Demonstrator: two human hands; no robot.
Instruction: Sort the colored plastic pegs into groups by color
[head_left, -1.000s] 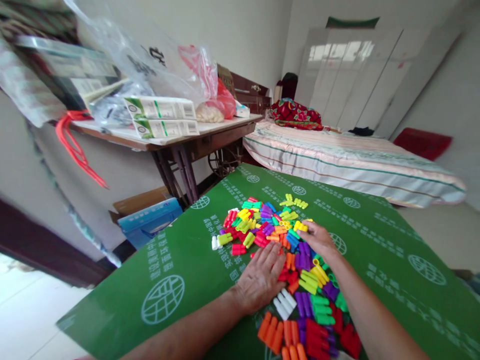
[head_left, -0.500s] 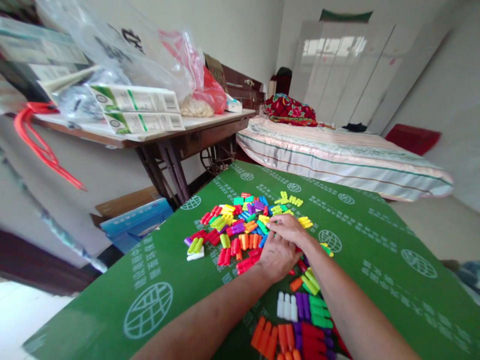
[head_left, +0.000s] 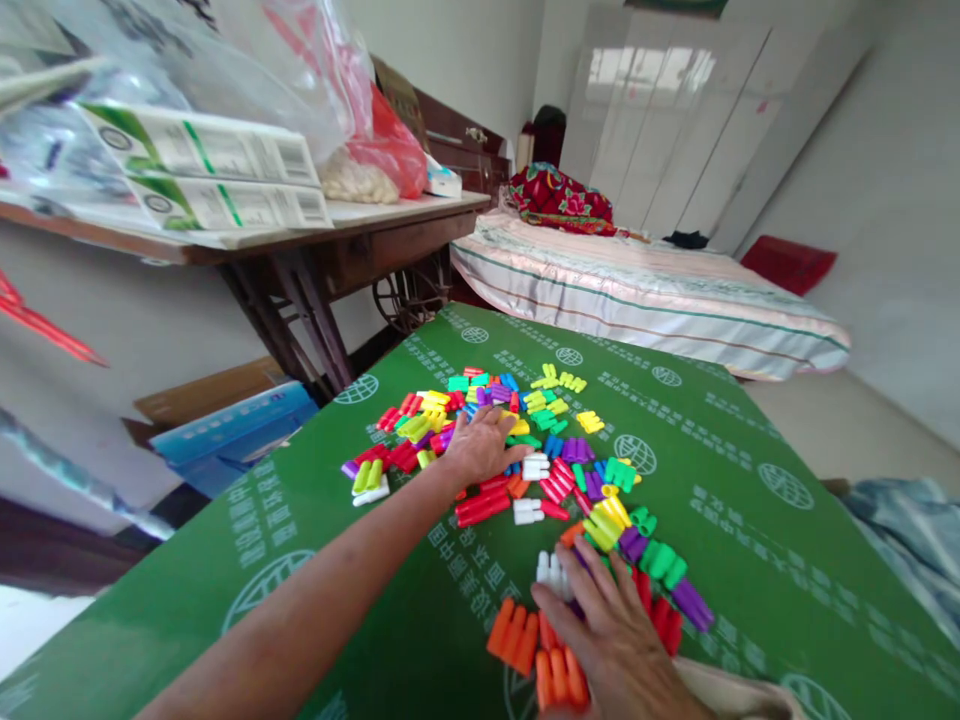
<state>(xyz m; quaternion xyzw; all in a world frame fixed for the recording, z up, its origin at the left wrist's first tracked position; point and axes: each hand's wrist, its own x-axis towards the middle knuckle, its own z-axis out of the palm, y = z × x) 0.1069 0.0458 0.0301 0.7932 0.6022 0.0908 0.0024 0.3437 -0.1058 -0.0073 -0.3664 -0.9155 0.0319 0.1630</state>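
Small coloured plastic pieces shaped like pen caps lie in a loose pile on a green board, many in rows of two or three. My left hand rests over the pile, fingers stretched out among yellow and purple pieces. Beside its thumb are white pieces. Closer to me, my right hand lies spread over a nearer group, partly covering white pieces. Orange pieces sit left of it, and green pieces and purple pieces to its right. Pieces under both palms are hidden.
The green board has printed white globes. At left stands a sewing table bearing boxes and plastic bags. A blue box is below it. Behind the board is a bed.
My hands were together over the pile and are now apart. The right has come back to the near group; the left is on the pile's left part. The view has shifted.
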